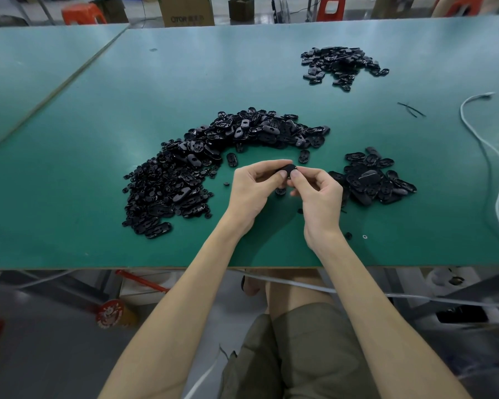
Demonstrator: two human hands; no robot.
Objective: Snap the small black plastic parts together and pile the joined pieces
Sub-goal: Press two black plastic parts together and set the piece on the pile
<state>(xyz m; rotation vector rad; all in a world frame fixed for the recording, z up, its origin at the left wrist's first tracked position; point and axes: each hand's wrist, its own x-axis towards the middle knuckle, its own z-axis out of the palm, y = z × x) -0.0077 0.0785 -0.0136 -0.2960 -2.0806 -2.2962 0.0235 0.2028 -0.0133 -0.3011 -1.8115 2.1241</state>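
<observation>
Left hand [251, 191] and right hand [319, 197] were together above tabletop [185, 67], both pinching one black part [289, 169], between loose heap [213, 156] and smaller pile [375, 180]. Risk: misaligned halves could slip, dropping among unsorted stock.

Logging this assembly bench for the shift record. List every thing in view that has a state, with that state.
left hand, pinches the black part
right hand, pinches the same part
black part, held between both hands, off the table
large pile, loose, spread in an arc, untouched
right pile, heaped, untouched
far pile, heaped, untouched
white cable, lying slack on the table
</observation>
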